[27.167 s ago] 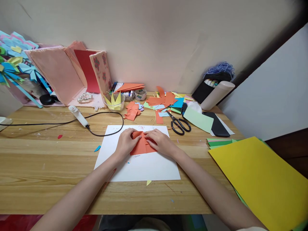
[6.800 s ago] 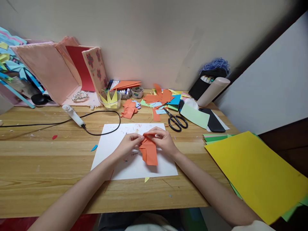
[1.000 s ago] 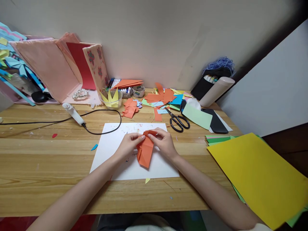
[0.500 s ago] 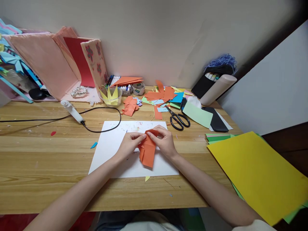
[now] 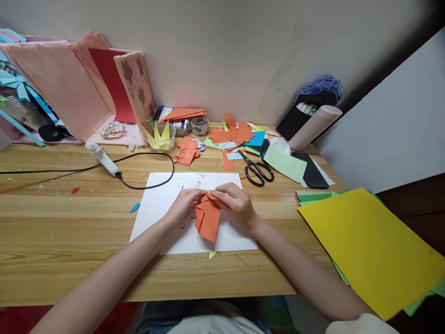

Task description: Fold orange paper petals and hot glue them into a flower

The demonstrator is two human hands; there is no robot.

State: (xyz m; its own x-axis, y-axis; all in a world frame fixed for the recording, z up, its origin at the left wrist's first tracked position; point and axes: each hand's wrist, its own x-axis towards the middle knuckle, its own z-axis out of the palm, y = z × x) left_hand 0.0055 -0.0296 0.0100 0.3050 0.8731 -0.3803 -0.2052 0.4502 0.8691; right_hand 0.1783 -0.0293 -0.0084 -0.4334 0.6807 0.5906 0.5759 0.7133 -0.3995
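Note:
Both hands hold a folded piece of orange paper [image 5: 208, 220] over a white sheet [image 5: 149, 222] on the wooden table. My left hand [image 5: 184, 205] grips its upper left corner, fingers closed. At the upper right edge, my right hand [image 5: 237, 204] pinches it, with the fingertips partly hidden behind the paper. Creases and a raised flap show on the paper's left side, and its lower end hangs free toward me. Beyond the hands lie black-handled scissors [image 5: 257, 171] and a cut orange paper piece [image 5: 187, 150].
A white glue gun [image 5: 102, 158] with a black cord lies at left. Orange scraps [image 5: 232, 135] and a clear cup [image 5: 160, 137] with yellow paper stand at the back. Yellow sheets [image 5: 371, 250] overhang the right side. A dark phone-like slab [image 5: 313, 171] lies beyond them.
The orange paper has shifted slightly left, and its top edge is now bent over between the fingers. My right hand has turned so its fingers point more leftward.

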